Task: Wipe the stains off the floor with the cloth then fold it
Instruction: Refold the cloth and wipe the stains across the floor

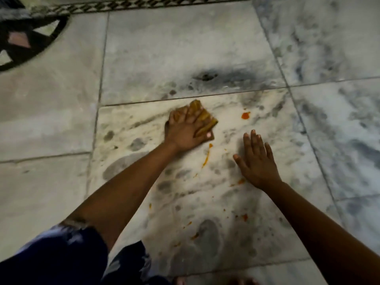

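A small yellow-brown cloth (205,118) lies bunched on the white marble floor (185,58), pressed down under my left hand (186,130), whose fingers spread over it. My right hand (256,161) rests flat on the floor to the right, fingers apart, holding nothing. Orange-red stains mark the tile: a blob (245,115) right of the cloth, a streak (207,155) just below it, a smear (239,181) by my right wrist, and several small spots (244,217) nearer to me.
A dark curved inlay pattern (30,46) sits in the floor at the far left, and a patterned border strip (144,5) runs along the top. A dark grey smudge (205,76) marks the tile beyond the cloth. My dark blue clothing (61,256) fills the bottom left.
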Available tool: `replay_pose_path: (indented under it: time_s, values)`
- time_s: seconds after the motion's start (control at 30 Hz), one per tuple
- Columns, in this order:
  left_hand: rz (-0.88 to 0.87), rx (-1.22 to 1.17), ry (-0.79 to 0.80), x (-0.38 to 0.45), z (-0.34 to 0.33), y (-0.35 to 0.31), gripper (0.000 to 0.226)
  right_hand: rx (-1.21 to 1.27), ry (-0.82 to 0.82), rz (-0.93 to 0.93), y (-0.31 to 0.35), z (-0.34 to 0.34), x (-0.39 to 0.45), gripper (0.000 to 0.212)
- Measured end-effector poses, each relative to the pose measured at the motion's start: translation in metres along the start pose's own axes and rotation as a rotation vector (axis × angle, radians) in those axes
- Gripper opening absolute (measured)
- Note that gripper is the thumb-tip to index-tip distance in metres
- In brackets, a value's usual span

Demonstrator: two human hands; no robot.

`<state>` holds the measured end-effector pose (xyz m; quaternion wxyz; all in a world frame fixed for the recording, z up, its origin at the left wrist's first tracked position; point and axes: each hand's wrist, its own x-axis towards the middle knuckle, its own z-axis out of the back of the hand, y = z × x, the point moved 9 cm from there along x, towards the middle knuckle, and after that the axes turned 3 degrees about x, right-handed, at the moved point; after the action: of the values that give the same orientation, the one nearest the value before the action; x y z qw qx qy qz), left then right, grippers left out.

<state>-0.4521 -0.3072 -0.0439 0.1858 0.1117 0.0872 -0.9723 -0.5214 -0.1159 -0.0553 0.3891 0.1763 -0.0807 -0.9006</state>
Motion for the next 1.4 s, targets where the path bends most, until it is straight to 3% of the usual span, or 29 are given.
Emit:
replay_pose_path:
  time_s: [0.07,0.23,0.3,0.43,0.6,0.73,0.9,1.03,1.17,1.3,1.4]
  values:
    - [-0.029,0.008,-0.08,-0.02,-0.007,0.007,0.069,0.0,-0.017,-0.044,-0.02,0.008,0.001,0.091]
    - [0.406,-0.125,-0.147,0.001,0.003,0.077,0.06,-0.007,-0.025,-0.091,-0.045,0.009,0.006,0.091]
    - [0.45,-0.144,-0.129,0.032,0.01,0.07,0.058,0.019,-0.014,-0.119,-0.048,0.003,0.01,0.09]
    - [0.281,-0.102,-0.09,0.061,0.006,0.017,0.055,0.031,-0.032,-0.094,-0.047,-0.001,0.011,0.085]
    - [0.004,-0.02,-0.165,0.015,-0.007,-0.01,0.057,0.093,-0.063,-0.157,-0.056,0.005,0.018,0.092]
    - [0.097,-0.019,-0.177,0.009,-0.007,0.034,0.06,0.076,0.052,-0.164,-0.063,0.003,0.021,0.092]
    - [0.308,-0.054,-0.162,0.087,0.031,0.041,0.049,0.055,0.095,-0.154,-0.061,0.007,0.027,0.084]
    - [0.204,-0.137,-0.112,0.13,0.035,-0.033,0.045,0.042,0.085,-0.098,-0.061,0.011,0.022,0.084]
    - [0.018,-0.097,-0.036,0.113,0.021,-0.11,0.051,0.011,0.018,-0.089,-0.081,0.017,0.019,0.089]
    - [-0.092,0.025,-0.046,0.085,0.001,-0.092,0.061,0.056,0.048,-0.111,-0.093,0.009,0.019,0.097]
    - [0.066,0.007,0.05,0.124,0.008,-0.058,0.064,0.068,0.11,-0.075,-0.094,0.008,0.022,0.095]
